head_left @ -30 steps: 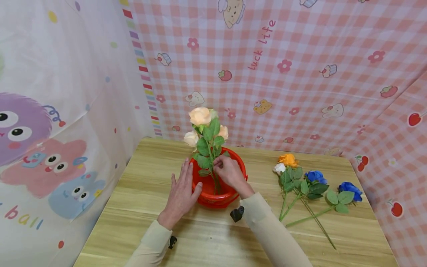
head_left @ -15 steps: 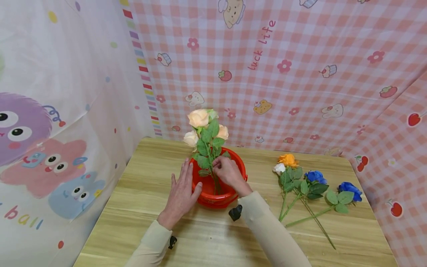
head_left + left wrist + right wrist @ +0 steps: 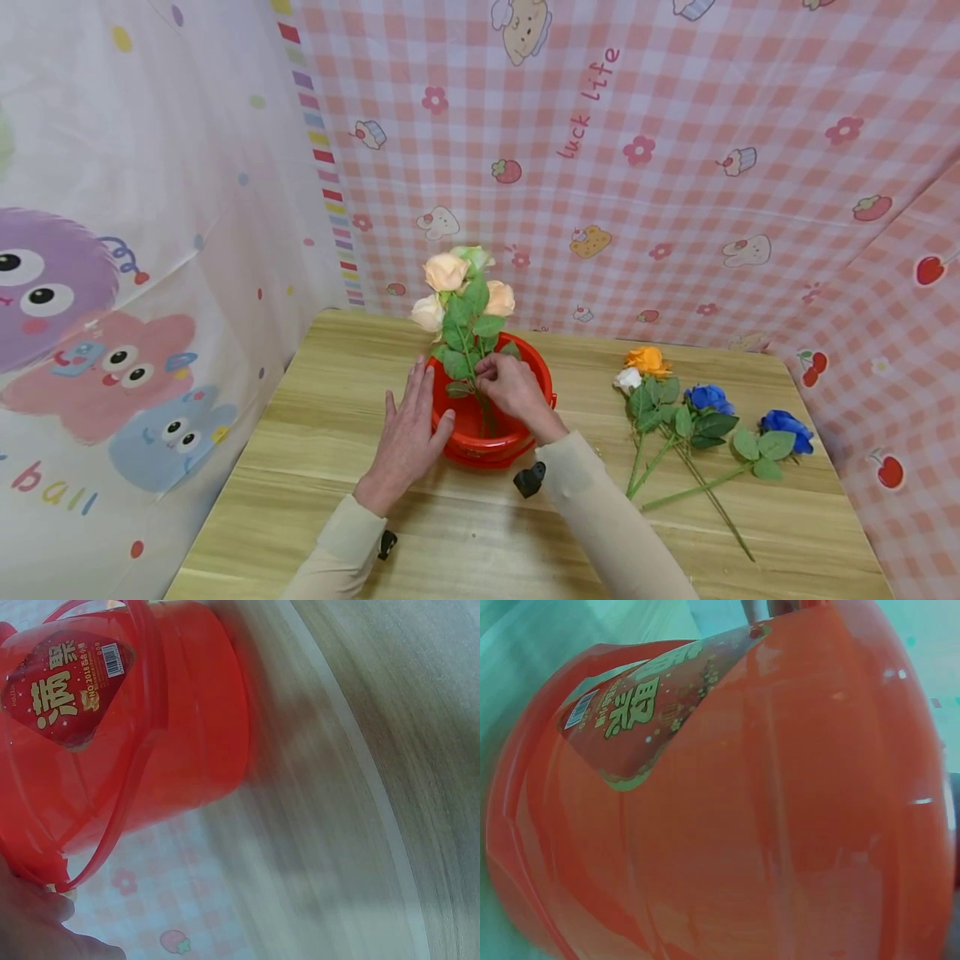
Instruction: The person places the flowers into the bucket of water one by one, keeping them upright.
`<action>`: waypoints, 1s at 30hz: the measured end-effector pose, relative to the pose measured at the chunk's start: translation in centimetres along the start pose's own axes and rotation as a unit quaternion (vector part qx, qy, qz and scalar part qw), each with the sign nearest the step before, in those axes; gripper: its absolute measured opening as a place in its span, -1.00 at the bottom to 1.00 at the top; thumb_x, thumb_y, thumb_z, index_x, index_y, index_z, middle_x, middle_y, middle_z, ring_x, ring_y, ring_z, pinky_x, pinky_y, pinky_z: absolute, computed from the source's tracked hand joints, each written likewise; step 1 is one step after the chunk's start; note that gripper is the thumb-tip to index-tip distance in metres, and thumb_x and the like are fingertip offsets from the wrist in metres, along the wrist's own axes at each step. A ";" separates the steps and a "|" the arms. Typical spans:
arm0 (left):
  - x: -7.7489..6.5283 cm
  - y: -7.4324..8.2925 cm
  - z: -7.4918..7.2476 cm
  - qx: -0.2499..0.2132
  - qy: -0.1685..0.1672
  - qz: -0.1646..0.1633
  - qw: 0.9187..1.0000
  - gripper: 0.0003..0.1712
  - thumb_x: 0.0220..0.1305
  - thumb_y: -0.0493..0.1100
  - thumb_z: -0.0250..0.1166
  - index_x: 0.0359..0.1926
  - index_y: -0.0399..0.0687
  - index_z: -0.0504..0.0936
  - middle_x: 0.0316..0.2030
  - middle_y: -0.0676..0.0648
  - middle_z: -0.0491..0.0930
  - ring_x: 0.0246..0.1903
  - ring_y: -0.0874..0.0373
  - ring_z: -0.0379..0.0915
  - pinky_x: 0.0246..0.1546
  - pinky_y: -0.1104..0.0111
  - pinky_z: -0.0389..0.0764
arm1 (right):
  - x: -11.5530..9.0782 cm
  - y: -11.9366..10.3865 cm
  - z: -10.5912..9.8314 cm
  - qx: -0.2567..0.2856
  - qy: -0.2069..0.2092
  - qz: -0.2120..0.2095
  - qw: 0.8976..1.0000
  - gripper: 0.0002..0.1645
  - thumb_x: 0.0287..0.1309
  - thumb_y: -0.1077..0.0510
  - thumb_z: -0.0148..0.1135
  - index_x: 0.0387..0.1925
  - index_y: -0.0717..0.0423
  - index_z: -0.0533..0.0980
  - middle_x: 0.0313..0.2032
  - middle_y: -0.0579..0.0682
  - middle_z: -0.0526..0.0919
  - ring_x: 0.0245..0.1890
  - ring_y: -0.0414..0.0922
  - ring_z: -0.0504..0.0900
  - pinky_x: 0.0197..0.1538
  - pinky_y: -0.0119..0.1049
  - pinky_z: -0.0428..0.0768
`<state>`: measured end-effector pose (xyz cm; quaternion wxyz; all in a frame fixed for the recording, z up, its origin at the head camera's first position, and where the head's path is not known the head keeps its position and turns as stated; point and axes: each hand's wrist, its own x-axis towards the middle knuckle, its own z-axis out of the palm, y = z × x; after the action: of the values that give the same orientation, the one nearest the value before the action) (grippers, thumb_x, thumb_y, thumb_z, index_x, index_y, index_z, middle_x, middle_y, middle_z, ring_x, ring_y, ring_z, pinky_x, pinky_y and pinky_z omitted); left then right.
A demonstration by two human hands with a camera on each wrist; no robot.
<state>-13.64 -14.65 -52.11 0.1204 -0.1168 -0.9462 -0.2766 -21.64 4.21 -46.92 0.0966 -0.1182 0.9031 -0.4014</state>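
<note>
A red plastic bucket (image 3: 480, 454) stands upright on the table. Rising out of it are artificial roses with peach blooms (image 3: 446, 272), a pale green one (image 3: 474, 257) and green leaves. My right hand (image 3: 513, 387) reaches over the bucket's right rim and pinches a green rose stem between thumb and fingers. Fingers straight, my left hand (image 3: 405, 442) rests against the bucket's left side. The left wrist view shows the bucket's wall (image 3: 202, 712), its lowered red handle and a sticker (image 3: 71, 690). In the right wrist view the bucket (image 3: 727, 840) hides the pinching fingers.
On the table (image 3: 322, 400) to the right lie more artificial roses: an orange one (image 3: 648, 361), a white one (image 3: 627, 380) and two blue ones (image 3: 710, 398), stems pointing toward the front. A pink checked cloth (image 3: 540, 183) hangs behind, a cartoon-printed white cloth (image 3: 225, 167) at left.
My right hand has shifted slightly left. The top peach bloom has tipped a little left and lower, and more of the pale green bloom shows. My left hand has stayed in place.
</note>
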 end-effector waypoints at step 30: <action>0.0 0.0 0.1 -0.001 0.002 0.002 1.000 -0.15 0.51 0.05 0.03 0.60 -0.35 0.04 0.65 -0.20 -0.14 0.60 -0.17 -0.14 0.39 -0.45 -0.05 | -5.1 1.2 -2.0 0.163 0.156 -0.081 0.971 -0.73 0.41 0.09 0.30 -0.03 0.18 0.71 -0.16 0.00 0.76 -0.16 -0.11 0.70 -0.02 -0.14 0.68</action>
<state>-13.70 -14.56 -52.21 0.1230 -0.1178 -0.9454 -0.2778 -17.49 7.81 -46.09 -0.0604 -0.1091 0.8168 -0.5633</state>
